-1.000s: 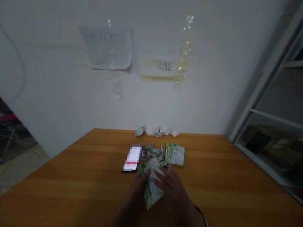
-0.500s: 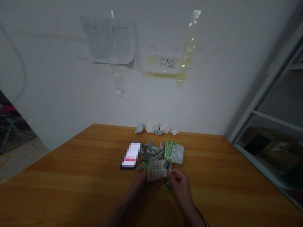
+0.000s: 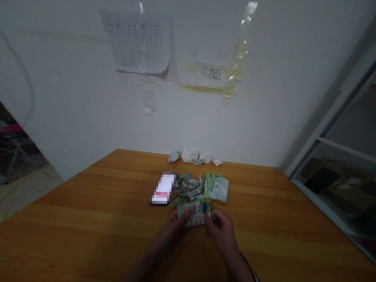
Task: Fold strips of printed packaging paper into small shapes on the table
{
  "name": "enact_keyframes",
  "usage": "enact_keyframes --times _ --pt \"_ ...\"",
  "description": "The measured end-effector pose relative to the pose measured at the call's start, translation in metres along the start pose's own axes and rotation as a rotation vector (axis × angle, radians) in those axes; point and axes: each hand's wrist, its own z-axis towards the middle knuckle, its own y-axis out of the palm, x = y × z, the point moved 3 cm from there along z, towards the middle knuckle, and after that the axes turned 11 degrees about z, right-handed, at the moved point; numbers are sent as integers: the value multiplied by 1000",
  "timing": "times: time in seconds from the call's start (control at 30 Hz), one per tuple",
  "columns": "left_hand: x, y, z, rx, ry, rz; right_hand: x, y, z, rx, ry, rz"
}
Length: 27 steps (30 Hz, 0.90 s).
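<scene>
Both hands hold a small printed packet [image 3: 194,211] just above the wooden table [image 3: 88,219]. My left hand [image 3: 176,227] pinches its left side and my right hand [image 3: 219,227] pinches its right side, fingers closed. Just beyond the packet lies a heap of crumpled green-and-white wrappers [image 3: 188,188]. A flat stack of green packets [image 3: 217,187] lies to the right of the heap. A phone [image 3: 163,190] with a lit screen lies to the left of it.
Several crumpled white scraps [image 3: 194,156] sit at the table's far edge against the wall. A printed sheet [image 3: 138,39] and a taped label [image 3: 210,74] hang on the wall. A metal shelf frame [image 3: 331,129] stands at the right.
The hands lifted from the pile with one packet, turned it flat between them and drew it slightly toward me. The view tilted down a little.
</scene>
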Motion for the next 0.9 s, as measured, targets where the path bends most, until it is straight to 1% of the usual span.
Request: enact_keyframes --times 0.27,0.43,0.7,0.9 --pt "3 6 -3 11 -15 -4 2 3 -4 29 40 72" --pt "7 6 -4 6 -20 5 3 5 -5 47 48 126" --pt "10 7 -8 -9 -41 27 -1 5 -7 59 44 118" --pt "8 8 -7 0 -57 13 0 6 -7 68 71 133"
